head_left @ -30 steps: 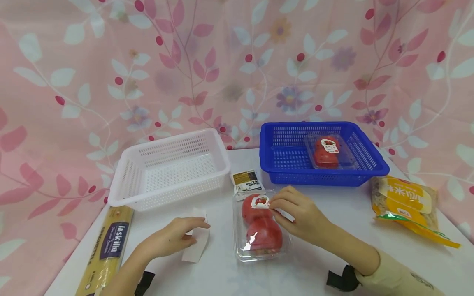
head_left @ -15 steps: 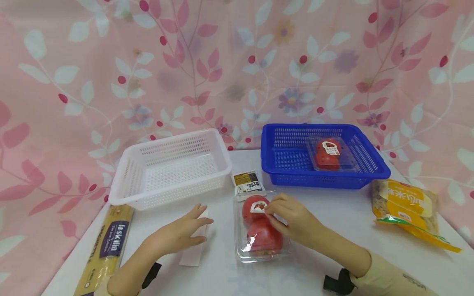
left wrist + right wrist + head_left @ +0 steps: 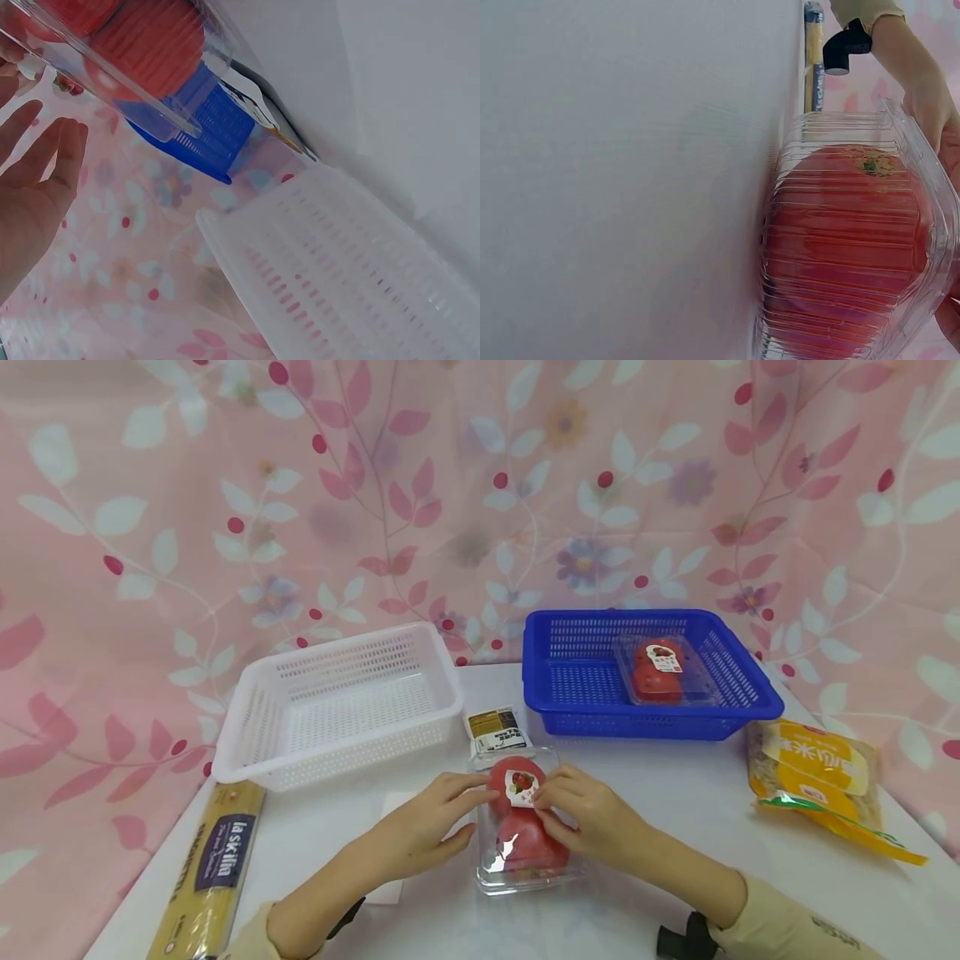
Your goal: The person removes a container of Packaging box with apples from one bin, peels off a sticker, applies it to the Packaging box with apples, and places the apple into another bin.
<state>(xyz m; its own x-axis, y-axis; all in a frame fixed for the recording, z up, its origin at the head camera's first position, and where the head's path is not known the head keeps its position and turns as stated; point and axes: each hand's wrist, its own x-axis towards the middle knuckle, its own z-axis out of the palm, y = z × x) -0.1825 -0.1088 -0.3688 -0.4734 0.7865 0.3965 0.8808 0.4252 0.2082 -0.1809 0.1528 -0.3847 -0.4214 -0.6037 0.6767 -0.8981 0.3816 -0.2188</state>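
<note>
A clear plastic clamshell box (image 3: 489, 860) with two tomatoes (image 3: 528, 839) sits in the middle of the white table. Over the far tomato, a white label sticker (image 3: 521, 783) with a red fruit picture lies on the lid. My right hand (image 3: 592, 818) pinches the sticker's lower right edge with thumb and fingertips. At the box's left side is my left hand (image 3: 423, 831), its fingers extended and tips right by the sticker's left edge. A white paper strip (image 3: 392, 806) lies partly hidden under the left forearm. The right wrist view shows a tomato (image 3: 847, 240) through the box's ribbed wall.
Behind stand a white basket (image 3: 337, 752) and a blue basket (image 3: 645, 724), which holds another labelled tomato box (image 3: 660, 672). A small packet (image 3: 497, 728) lies just beyond the front box. Spaghetti (image 3: 213, 860) lies far left, and a yellow grain bag (image 3: 821, 777) far right.
My left hand has left the paper strip and moved right to the tomato box. The sticker now faces up more flatly over the far tomato, the right hand still at its edge.
</note>
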